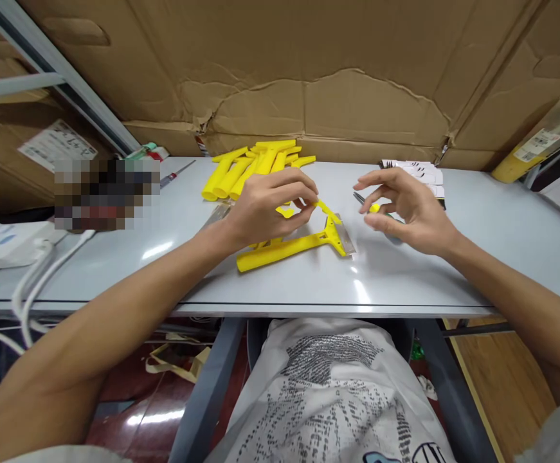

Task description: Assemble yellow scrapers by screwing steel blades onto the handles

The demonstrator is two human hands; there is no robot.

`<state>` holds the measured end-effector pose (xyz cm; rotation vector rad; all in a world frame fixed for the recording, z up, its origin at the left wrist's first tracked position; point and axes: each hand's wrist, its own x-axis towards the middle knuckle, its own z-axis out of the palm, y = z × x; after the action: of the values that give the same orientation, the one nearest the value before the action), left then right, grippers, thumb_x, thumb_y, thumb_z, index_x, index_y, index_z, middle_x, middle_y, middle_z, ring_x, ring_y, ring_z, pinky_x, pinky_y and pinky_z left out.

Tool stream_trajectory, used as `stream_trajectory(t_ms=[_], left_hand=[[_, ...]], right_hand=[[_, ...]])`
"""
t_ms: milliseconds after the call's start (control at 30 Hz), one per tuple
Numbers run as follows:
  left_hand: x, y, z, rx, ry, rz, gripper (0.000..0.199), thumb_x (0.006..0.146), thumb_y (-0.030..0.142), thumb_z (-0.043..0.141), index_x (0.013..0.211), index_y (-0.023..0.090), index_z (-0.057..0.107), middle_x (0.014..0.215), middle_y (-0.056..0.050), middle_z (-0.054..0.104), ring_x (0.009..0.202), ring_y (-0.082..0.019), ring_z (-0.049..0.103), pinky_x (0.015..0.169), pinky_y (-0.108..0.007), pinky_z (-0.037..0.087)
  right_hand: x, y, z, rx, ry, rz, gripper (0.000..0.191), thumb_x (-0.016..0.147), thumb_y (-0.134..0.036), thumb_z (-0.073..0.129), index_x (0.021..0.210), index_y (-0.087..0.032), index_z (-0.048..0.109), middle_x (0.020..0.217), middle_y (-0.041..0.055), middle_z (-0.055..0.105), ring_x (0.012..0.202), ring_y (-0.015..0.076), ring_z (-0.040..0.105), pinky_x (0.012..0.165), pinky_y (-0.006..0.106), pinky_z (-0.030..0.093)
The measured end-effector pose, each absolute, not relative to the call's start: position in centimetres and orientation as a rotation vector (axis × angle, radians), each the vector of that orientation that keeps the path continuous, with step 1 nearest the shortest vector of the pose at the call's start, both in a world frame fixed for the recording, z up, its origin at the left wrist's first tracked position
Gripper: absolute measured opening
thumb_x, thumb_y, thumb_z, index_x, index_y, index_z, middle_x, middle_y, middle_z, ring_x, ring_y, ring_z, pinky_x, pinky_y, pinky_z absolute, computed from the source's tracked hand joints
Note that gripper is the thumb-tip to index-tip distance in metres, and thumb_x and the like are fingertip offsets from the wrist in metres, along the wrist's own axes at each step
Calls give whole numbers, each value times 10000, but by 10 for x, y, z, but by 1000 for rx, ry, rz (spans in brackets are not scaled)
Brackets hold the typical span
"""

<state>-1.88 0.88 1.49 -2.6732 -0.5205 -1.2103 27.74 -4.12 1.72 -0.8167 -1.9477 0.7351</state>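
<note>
Between the thumb and fingers of my left hand (277,202) is a small yellow strip (328,211), held just above the blade end of a yellow scraper (282,252). That scraper lies on the table with its metal blade (346,238) to the right. My right hand (407,212) hovers to the right, fingers curved and apart, with nothing gripped. Behind its fingers a dark-tipped tool with a yellow part (359,198) lies on the table, partly hidden. Several yellow handles (234,177) are piled behind my left hand, which covers more yellow pieces.
The white table (492,257) backs onto a cardboard wall (357,109). Printed packets (419,172) lie at the back right, near a yellow container (540,141). At the left are a screwdriver (171,177), white cables (43,270) and a blurred dark object (101,193).
</note>
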Motion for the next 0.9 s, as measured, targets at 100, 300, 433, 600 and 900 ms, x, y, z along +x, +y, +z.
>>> stream_trajectory(t_ms=[100,300,433,600,900], left_hand=[[-12,-8,15,-2712,-394,-1182,111,1025,207,653,929,215,708,1022,-26,797,881,-128,766,775,-237,596],[-9,-21,11,-2595,-201,-1051,213,1067,179,577,884,215,681,1002,-19,804,812,-97,750,677,-197,560],[-9,-18,9,-2571,-134,-1094,168,1072,152,584,945,214,675,1076,-26,805,833,-100,756,702,-207,564],[-10,-16,8,-2703,-529,-897,247,1097,363,628,1300,224,652,1145,-50,795,845,-147,765,719,-267,528],[-2,-23,24,-2846,-1031,-62,576,1031,528,602,1523,241,519,1253,-76,786,1077,-293,752,807,-330,483]], right_hand=[[269,-45,11,-682,-2112,848,847,809,-449,939,1547,-411,527,1668,72,458,1357,280,632,953,391,697],[260,-52,2,-658,-2271,634,878,808,-527,924,1592,-438,541,1677,99,430,1533,352,483,1161,570,590],[259,-51,-3,-631,-2260,403,816,831,-499,899,1575,-423,574,1598,111,470,1342,319,641,1205,620,526],[271,-38,-2,-676,-2252,259,778,819,-509,893,1531,-382,607,1578,107,540,1412,350,598,1178,608,532],[283,-26,2,-791,-2250,711,681,778,-489,918,1319,-270,567,1559,141,611,1524,345,533,1186,558,516]])
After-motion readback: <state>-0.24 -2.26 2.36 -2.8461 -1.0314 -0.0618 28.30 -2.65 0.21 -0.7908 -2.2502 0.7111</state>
